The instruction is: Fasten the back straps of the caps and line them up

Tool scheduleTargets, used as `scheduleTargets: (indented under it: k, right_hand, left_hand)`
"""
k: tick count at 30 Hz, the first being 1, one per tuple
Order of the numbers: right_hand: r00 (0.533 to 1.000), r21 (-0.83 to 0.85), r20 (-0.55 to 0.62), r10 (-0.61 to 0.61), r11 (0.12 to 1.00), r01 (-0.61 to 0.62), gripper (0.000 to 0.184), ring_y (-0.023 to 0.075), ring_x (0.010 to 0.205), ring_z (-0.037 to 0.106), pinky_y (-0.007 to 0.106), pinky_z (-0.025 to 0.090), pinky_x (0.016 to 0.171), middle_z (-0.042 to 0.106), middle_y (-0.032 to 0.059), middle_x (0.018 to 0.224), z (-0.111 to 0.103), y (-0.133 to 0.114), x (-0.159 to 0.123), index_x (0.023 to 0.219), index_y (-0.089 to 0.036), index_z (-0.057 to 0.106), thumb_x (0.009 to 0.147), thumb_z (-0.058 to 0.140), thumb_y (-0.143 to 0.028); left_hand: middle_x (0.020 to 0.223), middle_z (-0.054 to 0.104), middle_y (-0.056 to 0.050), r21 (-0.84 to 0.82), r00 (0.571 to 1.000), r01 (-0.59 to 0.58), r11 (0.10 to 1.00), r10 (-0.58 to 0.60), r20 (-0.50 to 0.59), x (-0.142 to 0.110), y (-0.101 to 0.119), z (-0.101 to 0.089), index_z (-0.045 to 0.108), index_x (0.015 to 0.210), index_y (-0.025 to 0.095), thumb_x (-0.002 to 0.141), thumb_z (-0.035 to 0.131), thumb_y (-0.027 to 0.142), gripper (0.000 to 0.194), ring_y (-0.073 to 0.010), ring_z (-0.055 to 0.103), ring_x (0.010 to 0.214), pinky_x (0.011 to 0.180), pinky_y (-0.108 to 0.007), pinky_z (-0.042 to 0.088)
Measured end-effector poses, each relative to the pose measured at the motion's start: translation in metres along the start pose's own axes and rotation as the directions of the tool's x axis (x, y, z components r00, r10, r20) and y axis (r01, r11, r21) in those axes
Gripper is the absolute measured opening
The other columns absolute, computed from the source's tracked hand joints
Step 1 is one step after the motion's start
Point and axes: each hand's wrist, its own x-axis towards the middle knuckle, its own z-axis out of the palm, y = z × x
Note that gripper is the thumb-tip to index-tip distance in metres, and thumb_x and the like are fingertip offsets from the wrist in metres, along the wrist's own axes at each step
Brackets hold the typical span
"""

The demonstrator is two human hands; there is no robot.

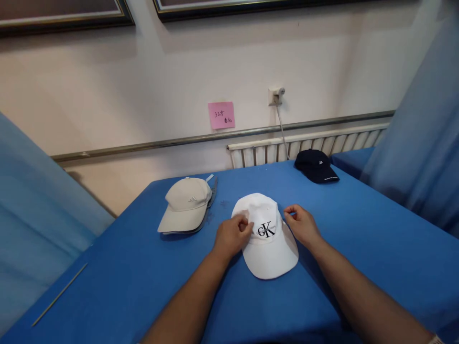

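A white cap (266, 248) with a black logo lies on the blue table (358, 248), its brim toward me. My left hand (231, 235) grips the cap's left side, fingers curled onto the crown. On the cap's right edge, my right hand (301, 224) pinches the fabric with bent fingers. A beige cap (186, 203) rests to the left, stacked on another cap whose grey brim edge shows beneath it. At the table's far right lies a dark navy cap (316, 166).
Blue curtains hang at the left (39, 200) and right (423, 138). A radiator (304, 145), a wall socket with a cable (276, 95) and a pink note (221, 115) are on the wall behind. A thin stick (59, 295) lies on the table's left edge.
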Motion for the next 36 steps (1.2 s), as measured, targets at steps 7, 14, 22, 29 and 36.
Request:
scheduleTargets:
  k: [7, 14, 22, 29, 36]
  right_hand:
    - [0.993, -0.087, 0.055, 0.102, 0.992, -0.097, 0.020, 0.0191, 0.072, 0.064, 0.030, 0.043, 0.066, 0.069, 0.0034, 0.083, -0.025, 0.014, -0.054, 0.091, -0.020, 0.060, 0.082, 0.050, -0.035]
    - [0.869, 0.433, 0.350, 0.350, 0.763, -0.481, 0.055, 0.0222, 0.071, 0.068, 0.030, 0.050, 0.056, 0.069, 0.0039, 0.078, -0.034, 0.004, -0.109, 0.118, -0.017, 0.050, 0.073, 0.069, -0.042]
    - [0.782, 0.772, 0.463, 0.418, 0.244, -0.587, 0.041, 0.0199, 0.085, 0.069, 0.030, 0.055, 0.075, 0.072, 0.0110, 0.095, -0.013, -0.017, -0.096, 0.097, -0.012, 0.061, 0.069, 0.079, -0.037]
    - [0.854, 0.883, 0.245, 0.459, 0.258, -0.392, 0.024, 0.0160, 0.071, 0.068, 0.027, 0.056, 0.067, 0.073, 0.0031, 0.079, -0.026, 0.019, -0.054, 0.089, -0.016, 0.064, 0.071, 0.077, -0.024]
    - [0.790, 0.919, -0.115, 0.602, 0.367, -0.145, 0.009, 0.0128, 0.074, 0.068, 0.019, 0.059, 0.068, 0.071, 0.0030, 0.086, -0.125, 0.109, 0.003, 0.085, -0.017, 0.063, 0.080, 0.062, -0.009]
  left_hand:
    - [0.064, 0.062, 0.001, -0.041, 0.998, -0.048, 0.998, 0.046, -0.042, -0.002, 0.004, 0.007, 0.058, 0.070, 0.018, 0.083, 0.052, 0.035, 0.022, -0.0125, 0.053, 0.058, 0.057, -0.025, 0.032]
    - [0.065, 0.060, 0.001, -0.203, 0.998, -0.042, 0.978, 0.030, -0.058, 0.000, 0.005, 0.007, 0.055, 0.070, 0.018, 0.085, 0.049, 0.043, 0.029, -0.0138, 0.052, 0.058, 0.057, -0.025, 0.035]
    - [0.064, 0.059, 0.001, -0.172, 0.997, -0.061, 0.983, 0.051, -0.061, 0.002, 0.007, 0.004, 0.055, 0.071, 0.019, 0.086, 0.049, 0.044, 0.029, -0.0153, 0.053, 0.059, 0.059, -0.026, 0.037]
    - [0.065, 0.058, 0.001, -0.219, 0.992, -0.123, 0.968, 0.123, -0.016, -0.002, 0.011, 0.009, 0.057, 0.073, 0.019, 0.087, 0.047, 0.045, 0.032, -0.0151, 0.052, 0.060, 0.060, -0.025, 0.038]
    - [0.063, 0.057, 0.001, -0.242, 0.991, -0.059, 0.969, 0.085, 0.099, 0.003, 0.001, 0.018, 0.057, 0.072, 0.018, 0.085, 0.047, 0.046, 0.033, -0.0155, 0.052, 0.061, 0.060, -0.026, 0.038]
